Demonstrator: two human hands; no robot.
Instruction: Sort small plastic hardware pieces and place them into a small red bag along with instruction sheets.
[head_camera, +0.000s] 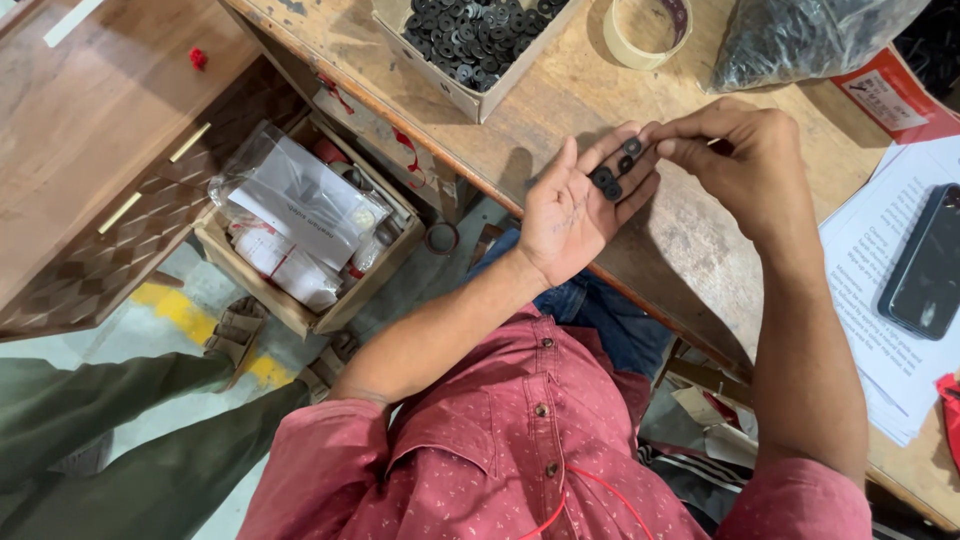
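- Nearest the camera, over a red buttoned shirt (520, 450), both forearms reach out toward the edge of the wooden worktop (560, 90).
- At that edge the left hand (575, 215) lies palm up and flat open, fingers stretched out together; four small black washers (612, 172) rest on its fingers (two near the knuckles, two nearer the tips).
- Just beside it, the right hand (745, 160) bends over from the right, thumb and forefinger pinched close together at the left hand's fingertips, touching the outermost washer; whether they actually grip it I cannot tell.
- To the right on the worktop lies a dark phone (925, 265) on top of printed paper sheets (880, 300).
- Down to the left, below the worktop, a wooden crate (310, 315) on the floor holds clear plastic bags (300, 205), and someone's legs in green trousers (110, 420) stretch beside it.
- Farther back on the worktop stands a cardboard box (470, 90) full of black washers, well apart from the hands.
- Beyond that, a roll of tape (648, 30) lies near the box, with a clear bag of dark parts (800, 40) to its right.
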